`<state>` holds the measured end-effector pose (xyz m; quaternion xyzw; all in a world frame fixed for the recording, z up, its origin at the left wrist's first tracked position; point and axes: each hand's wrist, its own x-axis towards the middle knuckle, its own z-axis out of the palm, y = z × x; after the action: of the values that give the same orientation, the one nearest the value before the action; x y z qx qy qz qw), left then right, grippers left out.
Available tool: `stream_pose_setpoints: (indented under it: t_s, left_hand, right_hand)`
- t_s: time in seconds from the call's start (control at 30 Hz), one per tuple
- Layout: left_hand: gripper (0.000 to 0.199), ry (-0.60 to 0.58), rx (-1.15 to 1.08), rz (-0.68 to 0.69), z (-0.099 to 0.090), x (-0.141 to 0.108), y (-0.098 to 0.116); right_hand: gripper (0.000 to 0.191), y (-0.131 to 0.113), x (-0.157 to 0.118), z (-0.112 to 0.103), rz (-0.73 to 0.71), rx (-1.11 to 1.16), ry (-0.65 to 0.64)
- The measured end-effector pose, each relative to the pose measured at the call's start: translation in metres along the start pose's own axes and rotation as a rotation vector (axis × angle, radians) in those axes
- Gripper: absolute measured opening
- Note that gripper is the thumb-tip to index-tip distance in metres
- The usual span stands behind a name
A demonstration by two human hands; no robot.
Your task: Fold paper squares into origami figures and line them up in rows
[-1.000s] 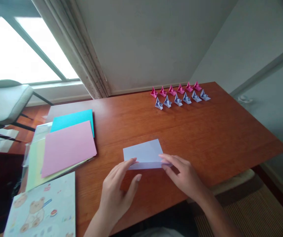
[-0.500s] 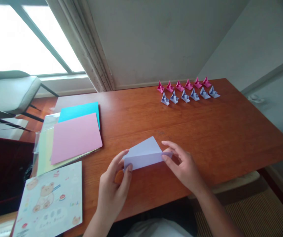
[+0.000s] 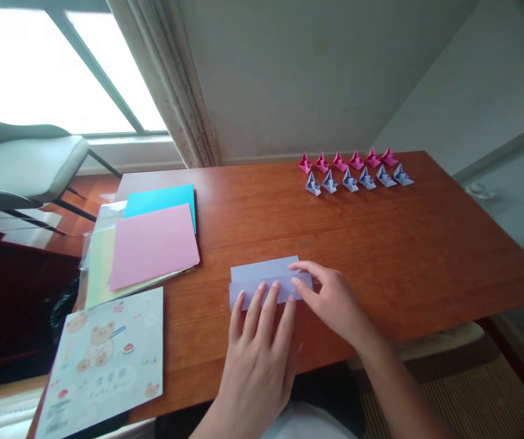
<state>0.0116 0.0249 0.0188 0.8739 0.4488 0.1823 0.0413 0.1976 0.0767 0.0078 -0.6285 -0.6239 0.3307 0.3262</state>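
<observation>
A folded lilac sheet of paper (image 3: 244, 286) lies on the wooden table in front of me, its near edge turned up into a long flap over the far part. Across the near flap my left hand (image 3: 262, 347) rests palm down, fingers stretched and spread, the tips touching the paper. My right hand (image 3: 328, 296) is at the paper's right end, thumb on the flap and forefinger on the part behind it, the other fingers curled under and mostly hidden.
Toward the back right of the table (image 3: 381, 244) stand a row of pink origami figures (image 3: 339, 162) and a row of lilac ones (image 3: 350, 181). Pink paper (image 3: 152, 247), blue paper (image 3: 164, 200) and a bear-printed pad (image 3: 106, 366) lie left. Beyond is a chair (image 3: 28, 161).
My left hand has let go of the paper's left end and come down flat across it. The paper now lies lower on the table, its fold straighter. My right hand stays at the right end.
</observation>
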Motion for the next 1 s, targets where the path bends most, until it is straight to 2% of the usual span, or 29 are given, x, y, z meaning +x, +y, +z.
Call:
stream_pose_setpoints:
  t_s: [0.1, 0.23, 0.57, 0.73, 1.0]
  left_hand:
    - [0.055, -0.037, 0.022, -0.011, 0.008, 0.003, -0.004]
    - [0.055, -0.064, 0.02, -0.02, 0.011, 0.007, -0.01]
    - [0.059, -0.153, 0.009, -0.041, 0.015, 0.018, -0.017]
    - [0.058, -0.157, 0.009, -0.029, 0.018, 0.018, -0.019]
    - [0.056, -0.141, -0.017, -0.043, 0.018, 0.018, -0.019]
  right_hand:
    - [0.025, -0.001, 0.006, -0.003, -0.127, -0.129, 0.02]
    - [0.037, 0.003, 0.015, -0.008, -0.255, -0.277, 0.007]
    - [0.045, 0.005, 0.03, -0.007, -0.291, -0.469, -0.105]
    - [0.038, 0.0, 0.033, -0.004, -0.286, -0.582, -0.131]
    - [0.019, 0.005, 0.036, -0.005, -0.226, -0.506, -0.127]
